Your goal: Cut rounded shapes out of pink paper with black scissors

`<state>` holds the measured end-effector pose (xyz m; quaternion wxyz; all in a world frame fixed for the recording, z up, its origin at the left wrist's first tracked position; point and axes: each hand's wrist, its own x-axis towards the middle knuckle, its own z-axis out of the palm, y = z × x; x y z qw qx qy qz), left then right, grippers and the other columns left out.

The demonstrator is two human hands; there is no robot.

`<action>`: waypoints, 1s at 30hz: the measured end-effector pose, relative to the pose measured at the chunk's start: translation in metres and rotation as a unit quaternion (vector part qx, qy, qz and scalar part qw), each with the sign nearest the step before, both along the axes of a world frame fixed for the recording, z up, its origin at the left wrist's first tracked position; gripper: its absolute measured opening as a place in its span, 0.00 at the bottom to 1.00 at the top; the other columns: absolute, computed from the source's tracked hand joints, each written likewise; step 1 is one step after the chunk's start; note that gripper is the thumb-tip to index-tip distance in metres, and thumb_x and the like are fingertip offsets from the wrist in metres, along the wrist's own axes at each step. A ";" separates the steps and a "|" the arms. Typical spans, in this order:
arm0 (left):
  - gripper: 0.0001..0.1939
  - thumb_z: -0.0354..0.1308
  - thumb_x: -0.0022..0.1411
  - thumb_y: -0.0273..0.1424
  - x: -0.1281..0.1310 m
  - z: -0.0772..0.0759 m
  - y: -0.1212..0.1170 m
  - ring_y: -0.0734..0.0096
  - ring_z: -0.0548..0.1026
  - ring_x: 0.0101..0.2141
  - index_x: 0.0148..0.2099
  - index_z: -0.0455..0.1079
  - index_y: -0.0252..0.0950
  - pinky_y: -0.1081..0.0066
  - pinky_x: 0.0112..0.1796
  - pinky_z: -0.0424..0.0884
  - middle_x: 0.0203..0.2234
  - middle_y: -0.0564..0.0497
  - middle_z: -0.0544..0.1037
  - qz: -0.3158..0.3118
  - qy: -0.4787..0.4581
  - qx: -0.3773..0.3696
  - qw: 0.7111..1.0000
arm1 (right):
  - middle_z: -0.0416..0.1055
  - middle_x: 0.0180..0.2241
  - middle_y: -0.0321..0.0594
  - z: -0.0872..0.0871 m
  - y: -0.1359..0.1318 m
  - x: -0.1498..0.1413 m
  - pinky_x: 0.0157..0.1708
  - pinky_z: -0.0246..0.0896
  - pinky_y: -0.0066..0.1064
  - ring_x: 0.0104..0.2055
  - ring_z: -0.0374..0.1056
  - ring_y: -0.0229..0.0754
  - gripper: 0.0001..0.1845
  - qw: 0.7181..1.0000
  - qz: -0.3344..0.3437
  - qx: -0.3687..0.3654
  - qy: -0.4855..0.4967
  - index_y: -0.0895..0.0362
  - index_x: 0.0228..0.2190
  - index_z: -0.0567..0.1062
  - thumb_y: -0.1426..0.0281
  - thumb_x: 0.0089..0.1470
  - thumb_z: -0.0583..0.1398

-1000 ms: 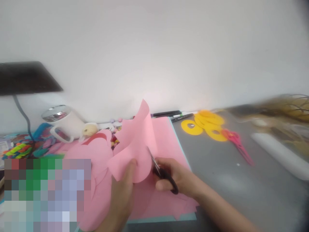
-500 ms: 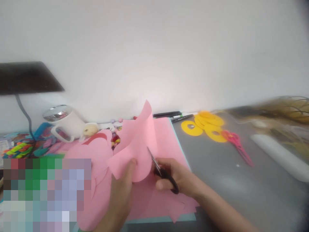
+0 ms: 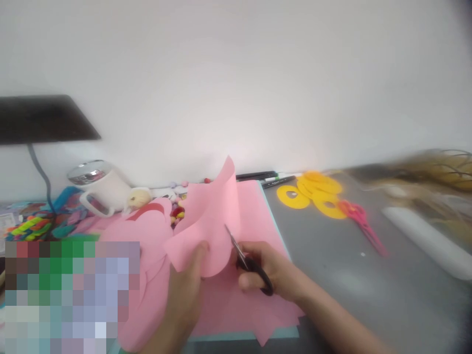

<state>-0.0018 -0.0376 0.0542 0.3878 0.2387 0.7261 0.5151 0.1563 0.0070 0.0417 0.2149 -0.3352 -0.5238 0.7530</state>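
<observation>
A curved sheet of pink paper (image 3: 212, 236) is pinched between the thumb and hidden fingers of my left hand (image 3: 186, 290). Its lower edge is rounded and its upper part curls upward. In my right hand (image 3: 263, 265) is a pair of black-handled scissors (image 3: 250, 265), the fingers wrapped round the handles. The blades lie at the right side of the paper, pointing up and left. Under both hands is a larger pink sheet (image 3: 254, 211) on a pale blue one. Pink cut-out shapes (image 3: 136, 241) overlap to the left.
Yellow paper rings (image 3: 293, 196) and pink scissors (image 3: 365, 223) lie on the grey table at the right, near a white rounded bar (image 3: 424, 236). Black pens (image 3: 258, 175) rest along the wall. A white mug (image 3: 105, 191) stands at the back left.
The curled upper part of the pink paper has shifted slightly down and right. Both hands and the scissors keep nearly the same position.
</observation>
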 end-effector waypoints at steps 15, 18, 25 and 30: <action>0.10 0.51 0.45 0.25 -0.002 0.006 0.001 0.49 0.65 0.57 0.31 0.69 0.39 0.54 0.55 0.62 0.34 0.46 0.79 -0.014 -0.020 0.016 1.000 | 0.60 0.19 0.29 -0.003 0.000 -0.001 0.20 0.51 0.24 0.21 0.58 0.32 0.24 1.000 -0.004 -0.007 0.007 0.58 0.27 0.69 0.58 0.33 0.72; 0.09 0.51 0.45 0.26 -0.004 0.008 0.001 0.48 0.66 0.56 0.30 0.70 0.39 0.54 0.54 0.64 0.33 0.45 0.79 -0.021 -0.019 0.013 1.000 | 0.60 0.18 0.28 -0.004 0.000 -0.001 0.20 0.49 0.23 0.20 0.57 0.31 0.24 1.000 -0.004 -0.010 0.003 0.58 0.27 0.69 0.58 0.34 0.72; 0.07 0.54 0.47 0.28 -0.008 0.004 0.000 0.48 0.64 0.57 0.29 0.73 0.39 0.55 0.51 0.67 0.31 0.45 0.80 -0.020 0.003 0.022 1.000 | 0.59 0.18 0.28 -0.004 0.000 -0.001 0.19 0.50 0.24 0.20 0.57 0.32 0.24 1.000 -0.006 -0.003 -0.005 0.58 0.28 0.69 0.57 0.35 0.71; 0.09 0.57 0.48 0.29 -0.006 -0.005 -0.002 0.50 0.63 0.58 0.34 0.73 0.38 0.58 0.53 0.65 0.38 0.45 0.80 -0.002 0.012 0.054 0.998 | 0.59 0.20 0.28 -0.002 0.000 -0.003 0.20 0.53 0.24 0.20 0.58 0.31 0.24 1.000 -0.018 -0.004 -0.014 0.58 0.27 0.69 0.56 0.34 0.71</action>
